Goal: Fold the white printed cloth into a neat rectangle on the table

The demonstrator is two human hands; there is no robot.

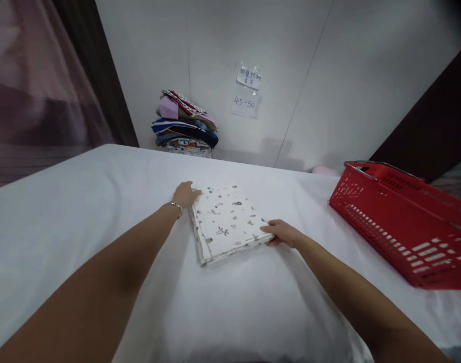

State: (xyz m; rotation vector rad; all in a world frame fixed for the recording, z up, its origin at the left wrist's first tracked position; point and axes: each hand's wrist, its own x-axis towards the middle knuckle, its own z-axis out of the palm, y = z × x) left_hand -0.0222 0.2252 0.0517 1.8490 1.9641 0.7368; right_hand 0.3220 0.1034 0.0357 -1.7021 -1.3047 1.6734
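A folded white cloth (230, 217) with small grey, brown and dark printed figures lies in a neat layered square on the white-covered bed (82, 201). My left hand (185, 195), with a bracelet at the wrist, is at the cloth's far left corner, its fingers closed over that edge. At the near right corner my right hand (282, 233) pinches the cloth, thumb on top and fingers beneath. The undersides of the layers are hidden.
A red plastic basket (400, 222) with metal handles stands at the right. Folded clothes (187, 123) are piled by the back wall. Handwritten paper signs (246, 103) hang on the wall, and a pinkish curtain (37, 91) is at the left.
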